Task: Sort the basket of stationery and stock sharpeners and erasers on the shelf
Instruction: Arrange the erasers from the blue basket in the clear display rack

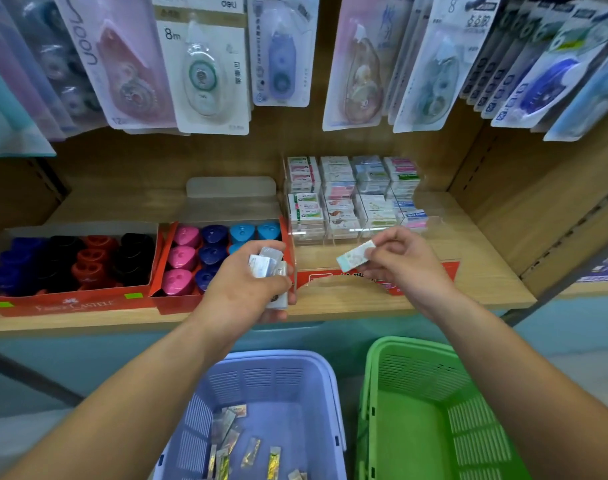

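The right hand (399, 261) pinches one pale-green-wrapped white eraser (356, 255) over the wooden shelf's (468, 271) front edge, short of the clear acrylic rack (430, 221). The left hand (247, 289), fingers curled, grips a loose eraser stack (266, 265) that could spill. Legible: "Faber-Castell" on the red cardboard sharpener tray (74, 304); "8m" on a hanging correction-tape card (205, 64).

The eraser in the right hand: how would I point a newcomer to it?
Start at the wooden shelf, in front of the clear eraser rack. There the right hand pinches one wrapped eraser by its end. It is single and pale blue-green, unlike the stack the left hand holds.
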Motion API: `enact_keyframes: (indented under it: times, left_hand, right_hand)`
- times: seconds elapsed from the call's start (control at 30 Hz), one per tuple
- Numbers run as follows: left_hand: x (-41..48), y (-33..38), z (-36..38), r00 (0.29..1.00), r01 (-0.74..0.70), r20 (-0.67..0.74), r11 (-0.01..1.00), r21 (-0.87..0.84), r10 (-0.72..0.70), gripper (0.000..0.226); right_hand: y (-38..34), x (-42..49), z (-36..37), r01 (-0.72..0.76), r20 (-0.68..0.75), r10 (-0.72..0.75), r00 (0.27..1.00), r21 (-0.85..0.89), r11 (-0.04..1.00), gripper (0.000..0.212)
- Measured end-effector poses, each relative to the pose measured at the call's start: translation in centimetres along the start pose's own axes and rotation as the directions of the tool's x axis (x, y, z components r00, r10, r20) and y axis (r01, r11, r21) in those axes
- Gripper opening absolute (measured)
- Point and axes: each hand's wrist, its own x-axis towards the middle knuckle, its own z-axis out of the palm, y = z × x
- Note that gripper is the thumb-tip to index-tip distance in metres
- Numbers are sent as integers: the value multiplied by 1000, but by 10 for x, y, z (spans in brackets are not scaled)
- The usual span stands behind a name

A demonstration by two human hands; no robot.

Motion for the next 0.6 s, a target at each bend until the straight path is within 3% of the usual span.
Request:
enact_keyframes:
  times: [0.17,0.3,0.6]
  left_hand:
    - [10,-3,11,999,31,6,999,22,-32,36]
    - [15,-10,16,997,68,40,997,40,-70,27]
    - [28,-14,2,997,80,-23,997,-2,-80,24]
  right_hand:
    - [-11,39,-37,88,-180,-94,979,-42,995,22]
    - [-23,86,-51,131,-303,-222,927,-294,947,20]
    - [-6,149,-41,97,-296,-338,893,-607,789,17]
